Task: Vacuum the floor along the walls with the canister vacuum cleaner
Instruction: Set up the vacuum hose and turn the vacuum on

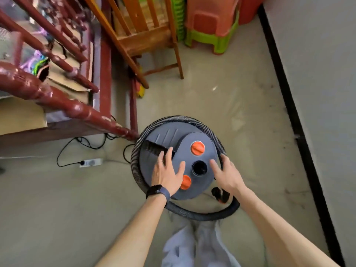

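The vacuum (179,162) stood on the floor (240,105) in the middle of the room's near part, between the red bed (63,105) on one side and the wall (317,74) on the other, apart from both. Its grey lid faced up, with two orange knobs (198,148) and an open black port (199,168) between them. The hose (202,213) lay coiled around the canister, one loop hugging the lid's rim and another sagging to the floor in front of the person's legs. A black nozzle (156,148) rested across the lid's left part.

The left hand (167,175) lay flat on the lid, fingers spread, its fingertips at the nozzle's end and the palm just beside the nearer knob. The right hand (224,175) was open too, fingers spread, touching the lid's right edge and the hose there. Neither hand gripped anything.

Behind the canister a cord ran to a power strip (90,162) on the floor by the bed. A wooden chair (146,35) and stacked stools (212,26) stood at the far end, near the wall.

Judged from this, the work was at the setting-up step: no suction had reached the wall's black skirting (289,105). The next move probably called for uncoiling the hose, fitting it to the port, then bringing the nozzle along the skirting.
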Motion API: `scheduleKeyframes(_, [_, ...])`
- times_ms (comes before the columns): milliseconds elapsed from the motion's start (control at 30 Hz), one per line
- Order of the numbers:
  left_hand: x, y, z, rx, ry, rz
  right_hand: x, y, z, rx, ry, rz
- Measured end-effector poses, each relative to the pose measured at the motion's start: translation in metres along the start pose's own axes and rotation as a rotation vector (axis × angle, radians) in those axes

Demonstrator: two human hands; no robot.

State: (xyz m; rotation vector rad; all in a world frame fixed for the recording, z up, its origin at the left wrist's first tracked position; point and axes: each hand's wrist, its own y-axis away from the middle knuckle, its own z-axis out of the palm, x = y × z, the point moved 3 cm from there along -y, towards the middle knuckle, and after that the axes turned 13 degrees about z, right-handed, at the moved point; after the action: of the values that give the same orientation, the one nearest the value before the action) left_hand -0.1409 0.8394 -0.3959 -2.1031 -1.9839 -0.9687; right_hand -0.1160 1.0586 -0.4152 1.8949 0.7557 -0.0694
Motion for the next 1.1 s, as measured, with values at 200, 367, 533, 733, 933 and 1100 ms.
scheduleKeyframes(200, [-0.008,-0.030,0.030,0.282,-0.066,0.024,0.014,-0.050,0.036,-0.014,-0.078,-0.022])
scheduleKeyframes(367, [-0.018,-0.038,0.043,0.371,-0.067,0.026,0.049,-0.078,0.039,0.001,-0.296,0.025])
scheduleKeyframes(533, [-0.023,-0.036,0.048,0.385,-0.076,-0.013,0.084,-0.121,0.034,-0.025,-0.136,0.428])
scheduleKeyframes(733, [-0.024,-0.036,0.049,0.366,-0.077,-0.024,0.103,-0.148,0.048,-0.041,0.066,0.364])
scheduleKeyframes(933, [-0.035,-0.037,0.041,0.392,-0.099,-0.008,0.072,-0.109,0.033,0.062,-0.227,0.290])
scheduleKeyframes(1100, [-0.051,-0.045,0.032,0.432,-0.117,0.013,0.028,-0.045,-0.002,0.090,-0.308,0.058])
